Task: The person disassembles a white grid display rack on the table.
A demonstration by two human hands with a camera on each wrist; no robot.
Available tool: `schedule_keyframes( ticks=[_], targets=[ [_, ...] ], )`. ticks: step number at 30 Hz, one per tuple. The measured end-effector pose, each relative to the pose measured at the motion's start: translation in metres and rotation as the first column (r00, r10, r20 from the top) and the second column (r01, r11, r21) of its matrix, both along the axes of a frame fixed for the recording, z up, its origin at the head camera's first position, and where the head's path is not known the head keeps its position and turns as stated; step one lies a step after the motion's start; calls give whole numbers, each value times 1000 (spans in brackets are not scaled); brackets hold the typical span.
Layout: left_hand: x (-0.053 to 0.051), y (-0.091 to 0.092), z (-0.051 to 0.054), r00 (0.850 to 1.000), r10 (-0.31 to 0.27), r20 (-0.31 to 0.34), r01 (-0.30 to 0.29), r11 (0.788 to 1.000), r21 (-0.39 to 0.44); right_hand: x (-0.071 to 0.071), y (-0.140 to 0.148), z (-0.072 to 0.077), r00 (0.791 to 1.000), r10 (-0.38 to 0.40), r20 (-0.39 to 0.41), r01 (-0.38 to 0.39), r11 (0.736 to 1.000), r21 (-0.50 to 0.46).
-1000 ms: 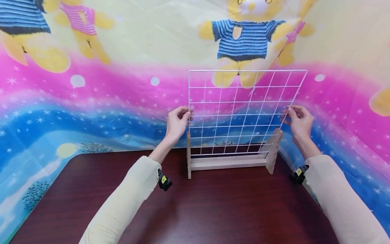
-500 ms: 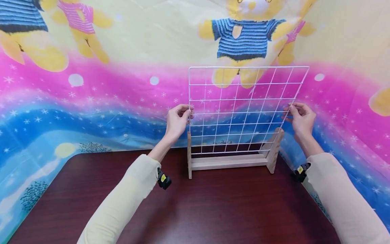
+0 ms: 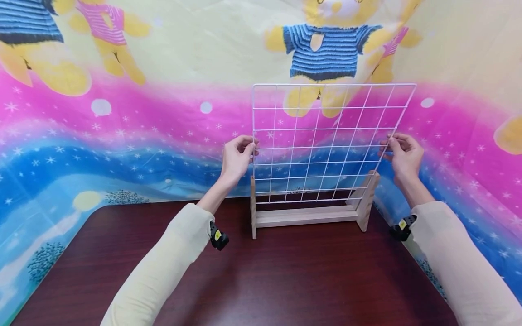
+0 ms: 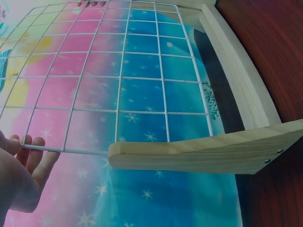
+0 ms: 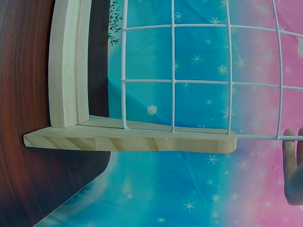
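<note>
A white wire grid (image 3: 312,146) stands upright between the two side posts of a wooden stand (image 3: 306,217), its bottom wire a little above the crossbar. My left hand (image 3: 237,158) pinches the grid's left edge wire above the left post. On the opposite edge my right hand (image 3: 404,156) pinches the wire above the right post. In the left wrist view, fingers (image 4: 41,158) curl at the grid's edge wire, and the post (image 4: 203,149) stands beside it. The right wrist view has the crossbar (image 5: 68,66) apart from the grid's bottom wire; the right hand (image 5: 294,165) shows only partly.
The stand rests on a dark red-brown table (image 3: 285,271) near its back edge. Behind and to both sides hangs a colourful printed cloth (image 3: 183,113) with bears and snowflakes. A small black device (image 3: 219,237) is on the left wrist, another (image 3: 403,227) on the right.
The grid has risen slightly between the posts, widening the space above the crossbar. Both hands have moved up a little with it, keeping their pinch on the side wires.
</note>
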State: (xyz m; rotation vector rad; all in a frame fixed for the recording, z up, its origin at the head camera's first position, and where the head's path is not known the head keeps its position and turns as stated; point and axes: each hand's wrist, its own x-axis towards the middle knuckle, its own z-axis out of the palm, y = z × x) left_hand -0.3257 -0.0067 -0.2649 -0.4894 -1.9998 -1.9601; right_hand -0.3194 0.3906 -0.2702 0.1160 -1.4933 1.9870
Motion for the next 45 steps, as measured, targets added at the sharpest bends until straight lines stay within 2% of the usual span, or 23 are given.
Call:
schedule_keyframes(
  ticks=[2, 9, 16, 29, 38, 45],
  targets=[
    [8, 0, 7, 1000, -1, -1, 1, 1000, -3, 1, -1, 1, 1000, -4, 6, 4, 1000, 2],
    [14, 0, 18, 1000, 4, -26, -4, 1000, -5, -1, -1, 10, 1000, -7, -11, 7, 999, -41],
    [-17, -2, 3, 998, 22, -59, -21, 1000, 15, -8, 4, 14, 1000, 2, -22, -3, 998, -67],
    [-17, -2, 7, 997, 34, -74, -34, 999, 3, -8, 6, 19, 1000, 4, -4, -4, 998, -66],
    [-18, -2, 10, 994, 43, -101, -44, 999, -7, -5, 7, 21, 1000, -9, 20, 10, 999, -30],
    [-17, -4, 13, 992, 39, -120, -43, 998, -36, -4, 7, 22, 999, 31, -23, -32, 998, -53]
  ],
)
